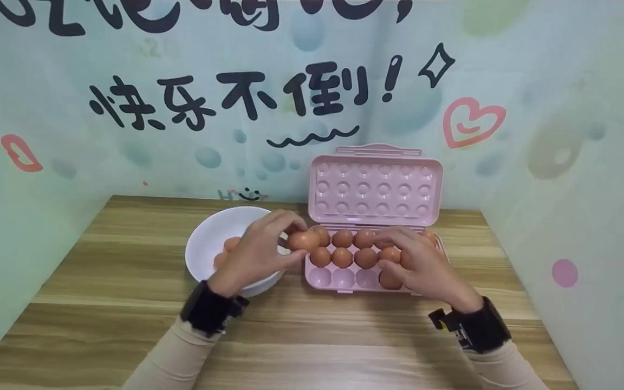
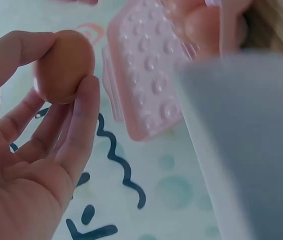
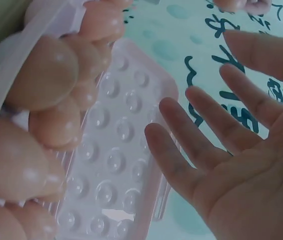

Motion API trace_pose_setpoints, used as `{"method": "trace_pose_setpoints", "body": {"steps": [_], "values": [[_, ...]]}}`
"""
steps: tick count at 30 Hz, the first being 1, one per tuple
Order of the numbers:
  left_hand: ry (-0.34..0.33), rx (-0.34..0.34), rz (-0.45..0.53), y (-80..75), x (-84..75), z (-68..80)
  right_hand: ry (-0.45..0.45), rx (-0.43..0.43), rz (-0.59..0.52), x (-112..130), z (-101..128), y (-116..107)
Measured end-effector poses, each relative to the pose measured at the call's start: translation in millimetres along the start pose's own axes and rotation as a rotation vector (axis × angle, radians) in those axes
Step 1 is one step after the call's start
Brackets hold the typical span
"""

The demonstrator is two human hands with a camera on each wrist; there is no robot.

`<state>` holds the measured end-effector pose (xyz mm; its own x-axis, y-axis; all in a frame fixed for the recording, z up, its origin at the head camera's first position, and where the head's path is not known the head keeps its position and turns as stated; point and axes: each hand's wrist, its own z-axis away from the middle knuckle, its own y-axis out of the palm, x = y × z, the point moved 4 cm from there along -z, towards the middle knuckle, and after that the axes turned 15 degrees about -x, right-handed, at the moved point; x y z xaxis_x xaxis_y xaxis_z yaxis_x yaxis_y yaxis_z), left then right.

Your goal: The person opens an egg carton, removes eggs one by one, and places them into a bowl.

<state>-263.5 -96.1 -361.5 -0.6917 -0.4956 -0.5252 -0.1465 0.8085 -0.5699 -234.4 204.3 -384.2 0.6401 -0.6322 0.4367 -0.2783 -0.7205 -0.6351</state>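
My left hand (image 1: 286, 241) pinches a brown egg (image 1: 305, 240) between thumb and fingertips, just over the gap between the white bowl (image 1: 203, 238) and the left end of the pink egg tray (image 1: 339, 280). The left wrist view shows that egg (image 2: 64, 65) held at the fingertips (image 2: 84, 100). My right hand (image 1: 401, 249) hovers flat over the tray's right half with fingers spread; the right wrist view shows its palm (image 3: 241, 150) bare, above several eggs (image 3: 41, 75). The tray holds several brown eggs (image 1: 343, 238) in its back two rows.
The tray's lid (image 1: 375, 184) stands open against the back wall. The bowl holds a few more eggs (image 1: 231, 244). Everything sits on a wooden table (image 1: 128, 303) enclosed by printed walls at the back and both sides.
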Motion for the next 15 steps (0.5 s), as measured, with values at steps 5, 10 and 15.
{"method": "trace_pose_setpoints", "body": {"steps": [5,10,15], "values": [[0.03,0.077,-0.093,-23.0,18.6,0.8,-0.049,0.02,0.112,-6.6,3.4,-3.1],[-0.017,0.151,-0.184,-36.7,43.5,4.6,-0.07,0.023,0.107,-9.2,3.3,-4.2],[-0.015,0.218,-0.226,-39.8,63.9,12.4,-0.077,0.025,0.093,-9.4,4.0,-4.0]]}}
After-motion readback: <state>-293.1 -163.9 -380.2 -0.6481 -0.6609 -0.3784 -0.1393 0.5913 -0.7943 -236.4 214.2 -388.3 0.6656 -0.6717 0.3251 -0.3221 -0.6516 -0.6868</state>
